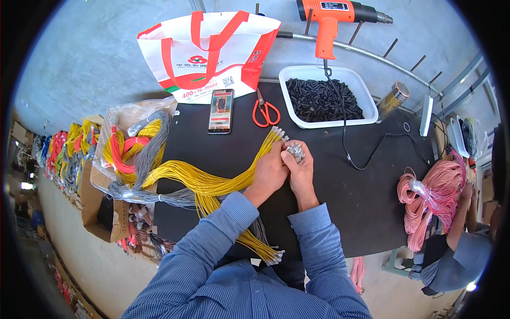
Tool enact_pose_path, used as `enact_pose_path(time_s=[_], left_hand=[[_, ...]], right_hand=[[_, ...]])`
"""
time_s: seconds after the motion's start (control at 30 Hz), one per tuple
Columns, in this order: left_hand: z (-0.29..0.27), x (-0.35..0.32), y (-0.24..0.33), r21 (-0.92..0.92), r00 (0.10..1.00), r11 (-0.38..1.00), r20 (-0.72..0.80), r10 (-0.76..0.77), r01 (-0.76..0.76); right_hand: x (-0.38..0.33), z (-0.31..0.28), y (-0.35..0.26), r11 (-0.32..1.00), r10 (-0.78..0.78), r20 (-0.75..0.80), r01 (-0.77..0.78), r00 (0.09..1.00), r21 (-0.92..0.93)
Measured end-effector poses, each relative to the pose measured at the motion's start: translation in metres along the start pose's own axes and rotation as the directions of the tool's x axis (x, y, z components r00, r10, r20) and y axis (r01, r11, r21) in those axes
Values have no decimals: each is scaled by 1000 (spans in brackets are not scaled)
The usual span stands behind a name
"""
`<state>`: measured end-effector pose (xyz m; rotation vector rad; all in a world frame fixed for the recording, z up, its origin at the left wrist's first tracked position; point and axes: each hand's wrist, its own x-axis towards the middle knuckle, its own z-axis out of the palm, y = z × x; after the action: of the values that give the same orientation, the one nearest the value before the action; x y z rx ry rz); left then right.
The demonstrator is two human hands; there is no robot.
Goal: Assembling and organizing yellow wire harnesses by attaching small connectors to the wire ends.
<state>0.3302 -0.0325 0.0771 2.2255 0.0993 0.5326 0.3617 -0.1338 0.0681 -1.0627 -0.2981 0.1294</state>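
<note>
A thick bundle of yellow wires (204,177) crosses the dark table, and my left hand (270,171) is closed around it near its far end. Small silvery connector tips (277,133) stick out beyond the fingers. Against it, my right hand (302,171) is closed on a cluster of small silvery connectors (296,152); whether wires run from these into the palm is hidden. Grey wires (180,197) lie beneath the yellow ones. Another part of the yellow bundle hangs toward my lap, ending in silvery tips (274,257).
Behind my hands are a phone (220,111), red-handled scissors (265,112), a white tub (372,109) of black tubes, and a shopping bag (159,50). An orange heat gun (328,32) hangs above; its cord crosses the table. Pink wires (433,186) and another person's arm (458,223) are right.
</note>
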Motion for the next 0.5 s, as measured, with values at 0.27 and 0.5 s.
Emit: enact_pose_path(time_s=[0.27,0.5], left_hand=[[-16,8,-21,308,942,895,198,271,-323],[-18,14,-26,70,915,967,345,208,-246]], right_hand=[[12,-16,2,960,-105,-309,15,945,-281],[62,-20,-68,452,-462,112,342,880,-824]])
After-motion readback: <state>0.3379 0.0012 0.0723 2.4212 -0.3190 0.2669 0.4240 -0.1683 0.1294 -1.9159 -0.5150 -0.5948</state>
